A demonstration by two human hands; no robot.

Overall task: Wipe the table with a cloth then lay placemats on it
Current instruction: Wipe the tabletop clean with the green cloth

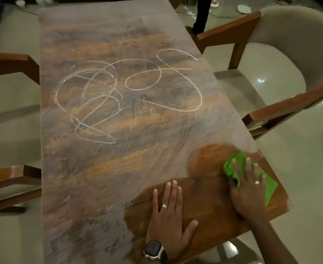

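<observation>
- The floor (pixel 299 168) is pale, glossy tile that carries small bright reflections of light.
- An armchair (pixel 282 44) with a cream upholstered back and brown wooden arms stands at the right.
- Wooden arms of further chairs (pixel 12 62) show at the left, with pale seats below them.
- At the top, a dark trouser leg (pixel 201 14) stands on the floor, near a white object (pixel 243 9) and thin cables.
- The lighting is dim and warm.

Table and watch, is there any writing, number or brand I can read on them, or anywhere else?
None can be read.
Table: only white scrawled loops in the film, no letters or numbers.
Watch: screen dark, no digits or brand showing.
Cloth: plain green, no label.
</observation>
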